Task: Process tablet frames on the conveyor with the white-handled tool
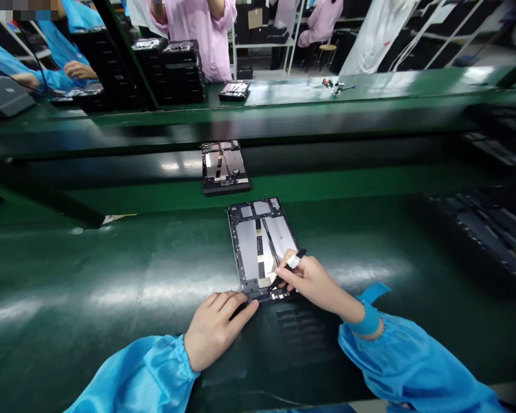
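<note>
An open tablet housing (260, 246) lies on the green belt in front of me, its grey inner panels and black strips showing. My left hand (217, 330) grips its near left corner. My right hand (307, 281) is shut on slim black tweezers (294, 261) with a white band, their tip down on the housing's lower part. A blue wrist strap (364, 321) circles my right wrist. Farther along the belt lies a second open tablet housing (224, 167), untouched by either hand.
A green conveyor belt (90, 269) runs across the view beneath a raised green shelf (370, 86) holding a tablet and small tools. Stacks of black trays (180, 71) stand beyond it. People in pink and blue smocks work behind and to the left.
</note>
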A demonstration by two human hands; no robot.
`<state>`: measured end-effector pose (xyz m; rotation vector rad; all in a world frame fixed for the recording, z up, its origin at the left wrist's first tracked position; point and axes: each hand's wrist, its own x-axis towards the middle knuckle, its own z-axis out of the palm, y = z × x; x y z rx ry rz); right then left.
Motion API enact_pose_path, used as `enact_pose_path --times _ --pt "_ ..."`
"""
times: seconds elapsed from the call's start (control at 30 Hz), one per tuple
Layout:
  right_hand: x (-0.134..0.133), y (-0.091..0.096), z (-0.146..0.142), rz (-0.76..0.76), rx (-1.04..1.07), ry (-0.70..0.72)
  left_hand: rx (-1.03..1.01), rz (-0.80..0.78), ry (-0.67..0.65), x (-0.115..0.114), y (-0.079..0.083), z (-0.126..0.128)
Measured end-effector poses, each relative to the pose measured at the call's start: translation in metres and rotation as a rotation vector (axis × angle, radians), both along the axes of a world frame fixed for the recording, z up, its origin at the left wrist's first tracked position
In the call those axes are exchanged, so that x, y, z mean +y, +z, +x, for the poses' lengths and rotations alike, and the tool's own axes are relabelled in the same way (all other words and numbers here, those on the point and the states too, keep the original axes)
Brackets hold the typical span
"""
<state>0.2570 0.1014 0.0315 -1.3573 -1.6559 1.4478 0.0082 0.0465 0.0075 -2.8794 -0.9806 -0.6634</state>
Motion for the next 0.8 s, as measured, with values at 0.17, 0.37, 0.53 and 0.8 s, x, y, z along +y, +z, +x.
enact_pose_path --times 0.17,0.37,0.53,0.8 --pt "-0.0108 -0.0059 0.0054 0.033 0.031 -0.007 -0.030 -0.006 0.014 -0.0005 -0.0006 0.0015" --pt "-0.0117 -0.0057 0.0014 0.049 -0.032 -0.013 -0.056 0.008 0.009 -0.0001 -0.0020 0.0019" --pt "-0.0119 -0.0041 -0.0009 0.052 -0.026 -0.013 -0.053 0.022 0.010 -0.0007 -0.0042 0.0005" --pt "-0.0105 -0.0067 -0.0031 0.021 0.021 -0.050 -0.023 0.028 0.009 -0.0015 -0.0055 0.0001"
